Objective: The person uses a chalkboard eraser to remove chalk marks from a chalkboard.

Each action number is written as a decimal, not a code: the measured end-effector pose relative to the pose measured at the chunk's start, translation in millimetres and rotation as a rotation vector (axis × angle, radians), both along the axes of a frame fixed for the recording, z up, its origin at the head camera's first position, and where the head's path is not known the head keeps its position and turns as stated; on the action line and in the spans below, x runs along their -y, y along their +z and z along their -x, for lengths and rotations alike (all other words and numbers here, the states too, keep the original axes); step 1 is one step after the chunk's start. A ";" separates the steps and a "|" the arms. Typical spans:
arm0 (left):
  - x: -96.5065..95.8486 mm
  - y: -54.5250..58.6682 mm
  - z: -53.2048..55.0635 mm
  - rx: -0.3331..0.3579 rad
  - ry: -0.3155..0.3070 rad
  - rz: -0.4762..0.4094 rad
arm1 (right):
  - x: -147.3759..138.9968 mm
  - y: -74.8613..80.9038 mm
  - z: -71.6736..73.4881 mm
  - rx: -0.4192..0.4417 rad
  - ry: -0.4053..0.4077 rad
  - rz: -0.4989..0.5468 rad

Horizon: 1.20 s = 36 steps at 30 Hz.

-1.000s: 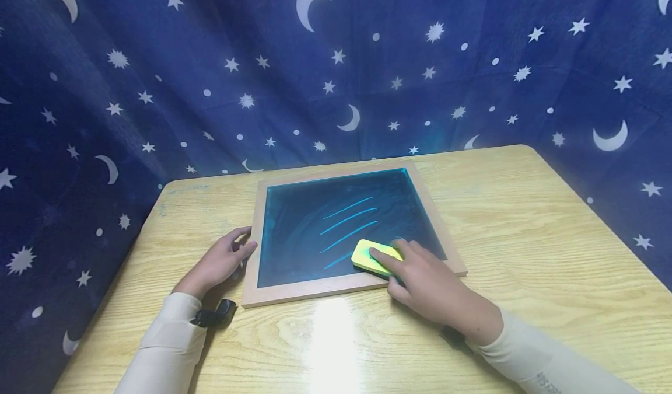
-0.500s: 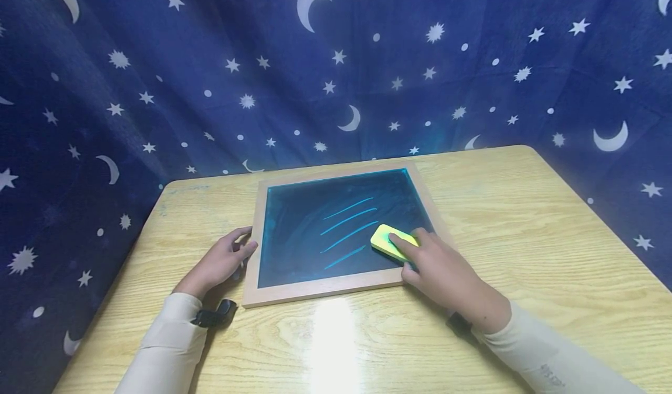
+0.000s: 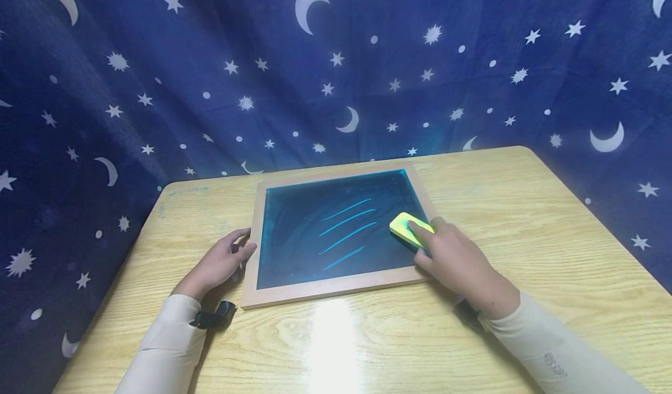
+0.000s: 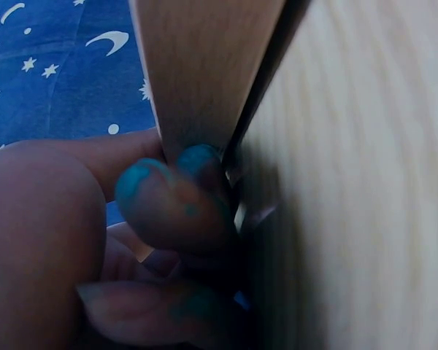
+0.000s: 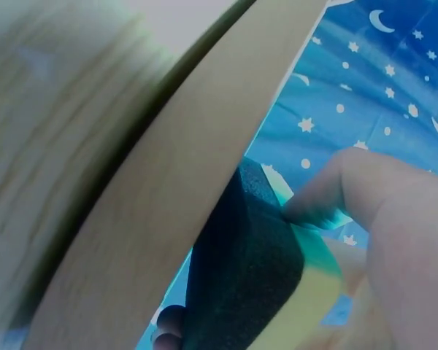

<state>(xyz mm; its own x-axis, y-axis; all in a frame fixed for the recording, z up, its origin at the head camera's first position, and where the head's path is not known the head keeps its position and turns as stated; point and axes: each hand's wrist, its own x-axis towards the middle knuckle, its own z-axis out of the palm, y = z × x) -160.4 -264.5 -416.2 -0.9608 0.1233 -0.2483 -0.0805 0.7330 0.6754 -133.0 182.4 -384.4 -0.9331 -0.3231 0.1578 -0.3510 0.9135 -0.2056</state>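
A wood-framed chalkboard lies on the table with several slanted blue chalk lines at its middle. My left hand grips the left side of the frame; in the left wrist view its curled fingertips, smeared with blue, are right at the frame's edge. Toward the board's right side, my right hand holds a yellow chalkboard eraser, index finger stretched along its top. The dark felt underside of the eraser shows in the right wrist view, close by the wooden frame.
The wood-grain table extends around the board, with faint blue smudges at its back left. A blue curtain printed with moons and stars hangs behind. Black wrist straps sit at both cuffs.
My right hand has slid the eraser right and toward the far side, away from the lowest chalk line, whose right end is now uncovered and shorter. The left hand has stayed in place.
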 end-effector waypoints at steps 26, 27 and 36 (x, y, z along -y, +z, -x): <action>1.9 -0.6 0.2 -0.004 -0.007 0.001 | 8.8 11.1 -14.5 0.030 0.017 -0.023; 1.7 -0.7 0.4 -0.005 -0.006 0.001 | 10.2 10.4 -15.8 0.021 0.029 -0.027; 0.7 -0.9 1.6 0.008 0.006 -0.032 | 27.9 2.6 -22.3 -0.050 0.124 -0.059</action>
<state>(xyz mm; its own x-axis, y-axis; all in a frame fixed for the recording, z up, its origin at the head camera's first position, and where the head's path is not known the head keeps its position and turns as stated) -162.1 -265.3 -417.1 -0.9595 0.1256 -0.2521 -0.0905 0.7102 0.6981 -110.7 154.6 -381.8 -0.8768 -0.4458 0.1800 -0.4707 0.8724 -0.1319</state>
